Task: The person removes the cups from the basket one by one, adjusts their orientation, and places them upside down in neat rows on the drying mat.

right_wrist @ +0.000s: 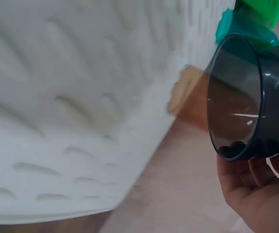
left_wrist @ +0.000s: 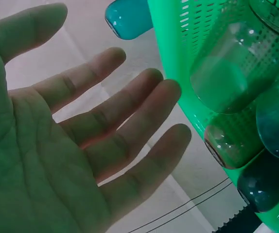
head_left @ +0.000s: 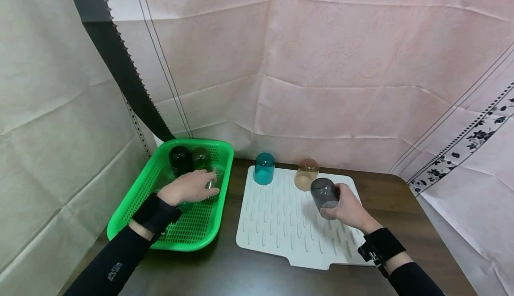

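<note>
The right hand (head_left: 351,209) grips a grey cup (head_left: 324,192) over the white mat (head_left: 281,229); the cup is tilted, its axis leaning, with its mouth facing down toward the mat. Two cups, teal (head_left: 264,168) and amber (head_left: 306,174), stand upside down at the mat's far edge. Left of the mat, the left hand (head_left: 188,188) hovers with spread fingers (left_wrist: 130,92) over the cups in the green basket (head_left: 218,206). Both sit on a dark desk (head_left: 257,273) before pale curtains.

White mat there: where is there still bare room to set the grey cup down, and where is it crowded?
The white mat is bare across its near and left parts, in front of the teal cup and left of the right hand gripping the grey cup. Its far edge is taken by the teal cup and amber cup. The green basket is crowded at its far end, where the left hand reaches.
</note>
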{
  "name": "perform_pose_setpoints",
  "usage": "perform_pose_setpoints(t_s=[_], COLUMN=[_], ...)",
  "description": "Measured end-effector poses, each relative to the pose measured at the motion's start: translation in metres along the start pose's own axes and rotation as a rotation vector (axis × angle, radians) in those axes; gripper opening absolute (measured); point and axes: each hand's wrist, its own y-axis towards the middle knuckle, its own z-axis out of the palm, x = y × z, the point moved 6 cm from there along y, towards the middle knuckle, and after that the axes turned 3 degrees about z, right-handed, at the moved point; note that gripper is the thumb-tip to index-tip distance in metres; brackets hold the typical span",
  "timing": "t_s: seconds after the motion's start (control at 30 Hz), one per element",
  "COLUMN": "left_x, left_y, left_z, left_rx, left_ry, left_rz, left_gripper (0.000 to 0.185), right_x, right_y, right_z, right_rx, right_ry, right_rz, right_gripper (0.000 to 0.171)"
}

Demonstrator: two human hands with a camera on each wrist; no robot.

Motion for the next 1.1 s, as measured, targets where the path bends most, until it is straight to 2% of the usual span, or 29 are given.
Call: perform_pose_setpoints(t_s=[0.33,0.43,0.8,0.97,1.1], left_x=[0.008,0.01,0.017,0.018,0.019], left_y=[-0.003,-0.003,-0.01,-0.012,-0.012], left_z=[0.0,0.001,0.003,0.003,0.004], left_rx=[0.034,0.047,0.069,0.07,0.072], left_ry=[-0.025,-0.039,-0.086,-0.091,-0.085], left_rz=[-0.013,-0.021,-0.057,-0.037,-0.034], left_gripper=[0.031,0.031,0.035,0.039,0.034], right_x=[-0.057,-0.07,-0.086,-0.099,-0.11], right_y=[0.025,0.033,0.061,0.066,0.066], right_z=[-0.005,-0.008,-0.007,-0.007,-0.007], right_rx=[-0.105,-0.144,-0.219,-0.257,-0.236], right_ry=[0.147,0.158,0.191,0.197,0.186], right_rz=[0.225,0.283,0.365,0.43,0.468], right_gripper=[0.092,0.097,0.101,0.104,0.106])
